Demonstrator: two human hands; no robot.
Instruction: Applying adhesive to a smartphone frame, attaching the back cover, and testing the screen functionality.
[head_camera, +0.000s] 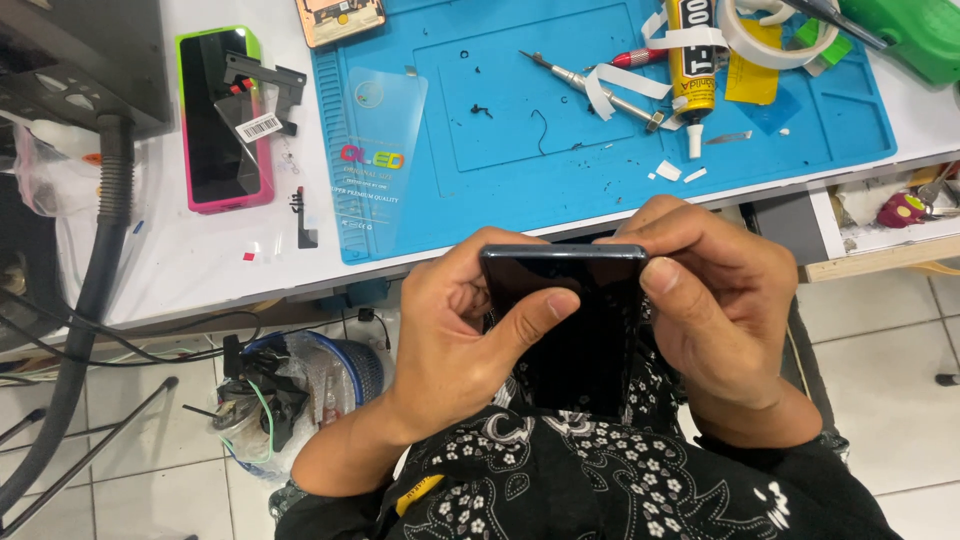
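Both my hands hold a black smartphone (580, 330) upright over my lap, its dark glossy face toward me. My left hand (455, 320) grips its left edge, the thumb lying across the screen. My right hand (715, 300) wraps the right edge, with the fingers curled over the top edge and the thumb at the upper right corner. The phone's lower end is hidden against my black floral-patterned clothing (600, 480).
A blue work mat (480, 180) lies on the white bench with a clear screen protector (375, 160), a metal tool (600, 88), a glue tube (692, 70), a tape roll (770, 35). A pink-and-green cased phone (222, 120) lies to the left. A bin of cables (300, 385) stands on the tiled floor.
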